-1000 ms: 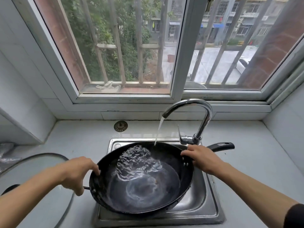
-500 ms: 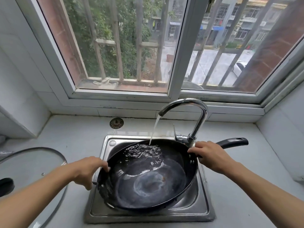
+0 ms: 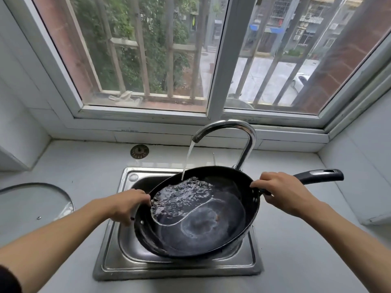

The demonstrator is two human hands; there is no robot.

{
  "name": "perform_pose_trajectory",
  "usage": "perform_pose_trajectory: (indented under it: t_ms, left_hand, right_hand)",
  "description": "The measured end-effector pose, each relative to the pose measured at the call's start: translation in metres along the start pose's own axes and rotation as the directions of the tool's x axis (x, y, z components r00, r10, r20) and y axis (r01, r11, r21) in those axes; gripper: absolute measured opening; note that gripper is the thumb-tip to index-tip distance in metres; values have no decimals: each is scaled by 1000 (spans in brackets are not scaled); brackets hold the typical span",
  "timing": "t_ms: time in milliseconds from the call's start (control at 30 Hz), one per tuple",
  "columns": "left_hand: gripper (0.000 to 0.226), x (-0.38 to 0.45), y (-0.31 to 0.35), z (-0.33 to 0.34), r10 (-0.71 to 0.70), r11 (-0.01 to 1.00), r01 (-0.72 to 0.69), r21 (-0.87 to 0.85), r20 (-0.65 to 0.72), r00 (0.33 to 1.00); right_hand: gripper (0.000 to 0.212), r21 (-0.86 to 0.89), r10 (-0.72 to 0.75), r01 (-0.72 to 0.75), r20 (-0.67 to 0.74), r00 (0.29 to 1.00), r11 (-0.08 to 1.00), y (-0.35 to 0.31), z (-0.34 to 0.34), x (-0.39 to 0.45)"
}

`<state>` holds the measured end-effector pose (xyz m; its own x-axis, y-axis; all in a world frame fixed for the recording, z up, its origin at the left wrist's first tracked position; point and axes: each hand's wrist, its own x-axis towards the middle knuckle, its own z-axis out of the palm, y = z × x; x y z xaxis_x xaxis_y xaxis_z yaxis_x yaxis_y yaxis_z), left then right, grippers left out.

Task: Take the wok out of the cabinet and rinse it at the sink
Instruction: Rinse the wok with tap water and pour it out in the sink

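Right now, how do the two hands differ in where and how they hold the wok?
The left hand grips the wok at its near-left rim, by the small side handle, while the right hand holds the base of the long black handle at the far right. The left hand sits lower and nearer the camera than the right. Both are closed on the wok, holding it over the sink.

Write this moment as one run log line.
phase: rinsing | wok: over sink | faucet: running | left hand, right hand: gripping wok

Head cam, close, down-fwd over sink [image 3: 110,265], facing window [image 3: 220,60].
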<state>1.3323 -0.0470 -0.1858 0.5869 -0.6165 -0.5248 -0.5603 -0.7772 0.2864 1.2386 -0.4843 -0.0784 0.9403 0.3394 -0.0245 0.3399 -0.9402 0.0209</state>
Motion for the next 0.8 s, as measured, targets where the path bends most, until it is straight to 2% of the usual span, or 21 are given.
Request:
perform_pose_trajectory:
  t_ms: [367, 500, 667, 800]
  left_hand:
    - [77, 23, 18, -6, 44, 990, -39, 137, -35, 998]
    - [74, 20, 18, -4, 53, 982, -34, 186, -97, 994]
    - [82, 14, 8, -9, 59, 975, -18, 220, -181, 982]
    - [85, 5, -2, -12, 28, 982, 22, 190, -255, 967]
  right_hand:
    - [45, -57, 28, -34, -90, 996, 998, 7, -13, -26]
    - [48, -46, 30, -35, -113, 993, 998, 6, -9, -31]
    - [50, -37, 16, -20, -109, 994, 999, 3, 2, -32]
    - [49, 4, 48, -48, -96, 994, 999, -4, 11, -27]
